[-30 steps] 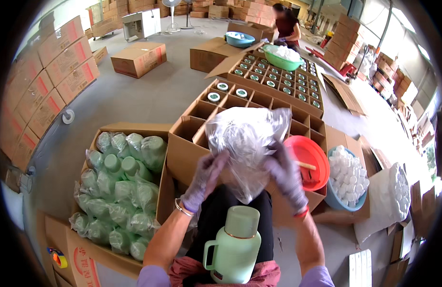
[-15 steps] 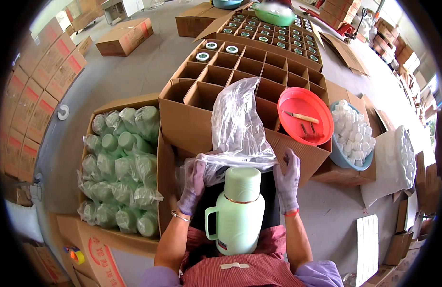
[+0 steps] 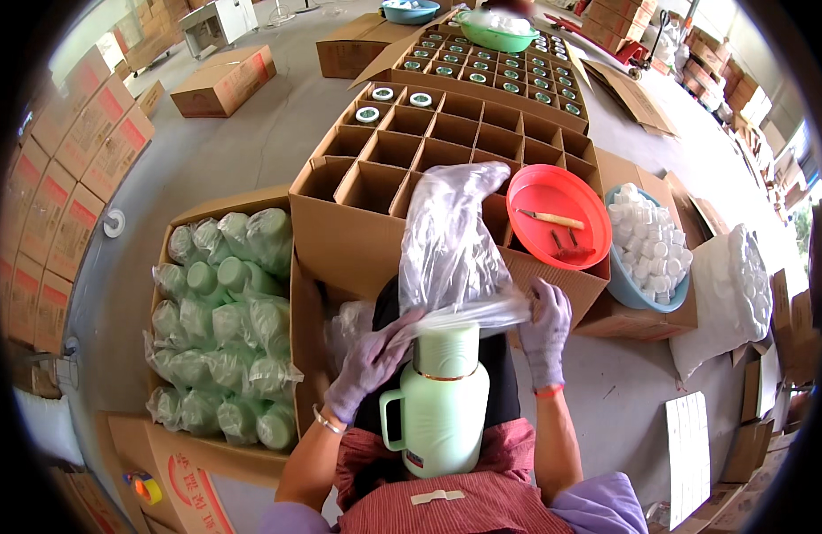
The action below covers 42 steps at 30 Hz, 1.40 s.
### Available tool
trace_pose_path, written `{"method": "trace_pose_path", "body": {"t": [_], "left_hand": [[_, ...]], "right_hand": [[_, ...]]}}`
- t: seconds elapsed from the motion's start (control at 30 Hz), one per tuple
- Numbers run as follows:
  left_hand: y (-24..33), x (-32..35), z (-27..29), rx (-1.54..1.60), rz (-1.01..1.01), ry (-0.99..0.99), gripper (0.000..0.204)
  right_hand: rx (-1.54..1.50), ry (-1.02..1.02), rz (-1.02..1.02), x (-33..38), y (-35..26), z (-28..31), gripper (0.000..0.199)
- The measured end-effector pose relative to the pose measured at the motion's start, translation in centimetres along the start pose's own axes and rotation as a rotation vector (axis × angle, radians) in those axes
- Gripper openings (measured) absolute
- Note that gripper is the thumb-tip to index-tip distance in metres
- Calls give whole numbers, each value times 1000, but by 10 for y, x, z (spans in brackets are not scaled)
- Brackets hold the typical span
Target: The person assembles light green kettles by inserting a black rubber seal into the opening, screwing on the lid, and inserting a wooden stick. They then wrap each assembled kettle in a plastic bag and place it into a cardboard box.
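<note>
A pale green vacuum flask (image 3: 445, 409) with a side handle and matching cap stands upright on my lap. Over it hangs a clear plastic bag (image 3: 455, 245), its mouth edge at the top of the cap. My left hand (image 3: 371, 367), in a light purple glove, grips the left end of that edge beside the cap. The gloved right hand (image 3: 546, 331) pinches the other end, to the right of the flask. The bag's lower edge is blurred by motion, and its upper part leans against a divided carton.
The divided carton (image 3: 340, 240) stands ahead, with several white-rimmed flask tops in its far-left cells. A red basin (image 3: 535, 200) with a knife rests on it. Bagged green flasks (image 3: 224, 329) fill a carton at left. A blue basin (image 3: 620, 285) of white caps stands right.
The bag's mouth has come over the top of the flask's cap. My left hand has moved right and closer to the cap, and the right hand's fingers have curled in.
</note>
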<state>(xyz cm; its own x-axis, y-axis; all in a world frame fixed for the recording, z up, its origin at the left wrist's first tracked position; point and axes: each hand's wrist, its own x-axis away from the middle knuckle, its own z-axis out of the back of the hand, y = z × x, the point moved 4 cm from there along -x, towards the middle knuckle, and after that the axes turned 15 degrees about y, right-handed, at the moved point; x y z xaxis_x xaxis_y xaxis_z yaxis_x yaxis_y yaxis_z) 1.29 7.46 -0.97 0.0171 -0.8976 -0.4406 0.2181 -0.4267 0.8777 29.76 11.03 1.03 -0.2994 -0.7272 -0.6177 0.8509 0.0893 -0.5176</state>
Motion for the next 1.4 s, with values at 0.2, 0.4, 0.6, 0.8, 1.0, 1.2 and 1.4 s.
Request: {"method": "trace_pose_path", "body": {"t": [0.2, 0.4, 0.6, 0.8, 1.0, 1.2, 1.4], "left_hand": [[24, 54, 37, -108, 77, -19, 30], [42, 154, 60, -206, 179, -39, 26], [57, 137, 89, 284, 1074, -334, 34], [42, 67, 38, -370, 265, -262, 51], [42, 113, 93, 50, 694, -100, 40], [-5, 204, 106, 889, 1192, 343, 39], [23, 96, 127, -213, 252, 508, 26]], "right_hand": [[-29, -194, 329, 62, -44, 70, 57], [-103, -302, 337, 146, -36, 85, 49], [-228, -449, 705, 192, -6, 124, 16], [-310, -532, 713, 197, 3, 125, 18], [-491, -1033, -9, 235, 33, 91, 54], [-950, -791, -98, 112, -99, 51, 33], [-699, -544, 651, 61, -203, -87, 42]]}}
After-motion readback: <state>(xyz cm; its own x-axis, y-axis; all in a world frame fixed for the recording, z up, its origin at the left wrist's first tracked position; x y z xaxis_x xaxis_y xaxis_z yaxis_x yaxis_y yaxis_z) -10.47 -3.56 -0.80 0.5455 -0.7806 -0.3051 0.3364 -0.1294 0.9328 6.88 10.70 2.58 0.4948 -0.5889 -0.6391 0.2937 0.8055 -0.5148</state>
